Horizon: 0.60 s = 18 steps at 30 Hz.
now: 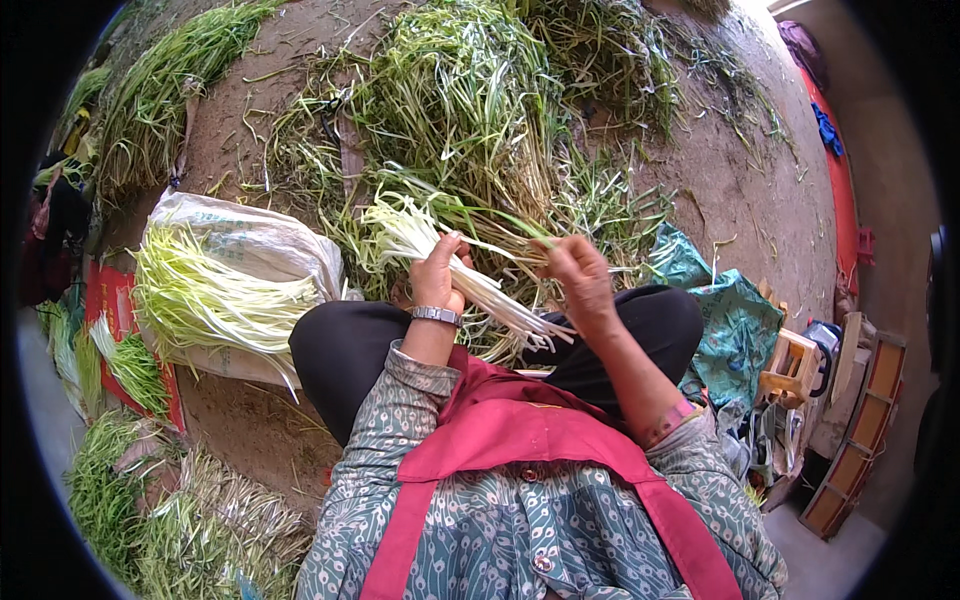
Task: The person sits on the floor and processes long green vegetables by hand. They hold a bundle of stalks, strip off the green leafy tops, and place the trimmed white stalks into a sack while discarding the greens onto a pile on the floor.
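My left hand (439,277), with a metal watch at the wrist, is closed around a bunch of pale, white-stemmed leafy shoots (484,289). The bunch slants from upper left to lower right above my lap. To its right, my right hand (574,270) pinches a green blade (517,221) between thumb and fingers. Just beyond both hands lies a large heap of long green stalks (465,97). At the left, a pile of trimmed yellow-white shoots (225,292) rests on a white woven sack (247,217), beside my bent knee.
More green bundles (165,97) lie at the upper left, and loose stalks (217,517) at the lower left. A red printed sheet (112,292) is under small bunches. At the right are a teal woven sack (735,322), a wooden stool (787,364) and a wooden frame (855,435).
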Motion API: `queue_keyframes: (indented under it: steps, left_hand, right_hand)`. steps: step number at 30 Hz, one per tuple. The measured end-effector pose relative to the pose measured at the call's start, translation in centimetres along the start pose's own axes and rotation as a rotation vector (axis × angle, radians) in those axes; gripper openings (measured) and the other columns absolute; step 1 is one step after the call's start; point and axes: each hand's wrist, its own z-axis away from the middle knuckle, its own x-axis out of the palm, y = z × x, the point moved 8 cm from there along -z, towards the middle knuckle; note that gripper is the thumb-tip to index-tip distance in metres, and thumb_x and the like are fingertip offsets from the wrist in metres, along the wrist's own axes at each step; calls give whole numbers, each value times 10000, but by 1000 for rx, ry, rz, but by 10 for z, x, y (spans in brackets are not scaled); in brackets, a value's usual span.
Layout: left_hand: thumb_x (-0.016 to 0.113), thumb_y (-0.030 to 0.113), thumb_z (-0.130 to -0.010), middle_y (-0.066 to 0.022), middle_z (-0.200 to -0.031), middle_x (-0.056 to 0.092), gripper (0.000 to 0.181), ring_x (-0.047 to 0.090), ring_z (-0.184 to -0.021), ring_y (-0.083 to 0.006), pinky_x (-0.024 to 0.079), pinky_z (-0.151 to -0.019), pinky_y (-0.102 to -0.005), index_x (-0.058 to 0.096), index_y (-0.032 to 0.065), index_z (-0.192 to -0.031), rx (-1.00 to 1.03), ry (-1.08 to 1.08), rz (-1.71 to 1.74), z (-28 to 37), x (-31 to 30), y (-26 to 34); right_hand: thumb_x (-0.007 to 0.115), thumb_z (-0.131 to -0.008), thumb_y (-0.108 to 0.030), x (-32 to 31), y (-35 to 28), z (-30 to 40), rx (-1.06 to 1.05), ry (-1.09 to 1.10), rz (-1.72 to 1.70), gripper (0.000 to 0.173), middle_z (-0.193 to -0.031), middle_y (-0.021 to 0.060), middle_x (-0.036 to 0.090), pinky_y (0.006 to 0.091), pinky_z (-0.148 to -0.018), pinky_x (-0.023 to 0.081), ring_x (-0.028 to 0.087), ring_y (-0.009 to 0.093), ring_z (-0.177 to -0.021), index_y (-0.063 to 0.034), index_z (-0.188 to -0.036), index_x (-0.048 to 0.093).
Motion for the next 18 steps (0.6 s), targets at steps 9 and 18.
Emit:
queue_keyframes:
  steps: [9,18]
  left_hand:
    - [616,55,-701,-49,-773,536,207,557,-673,-146,449,-523,-229,493,36,-866,56,57,116,1,-5,15]
    - [608,58,-716,-37,-783,537,217,546,-663,-134,425,-500,-232,481,62,-891,100,-26,74,1,2,17]
  right_hand:
    - [462,-842,-297,-195,-79,5,-67,399,-190,190,-563,-30,369,193,-437,366,419,62,-489,-119,-781,435]
    - [588,-747,-295,-92,-15,-59,-49,-94,1372,438,-1084,166,494,347,-840,394,485,269,-987,-29,-1077,478]
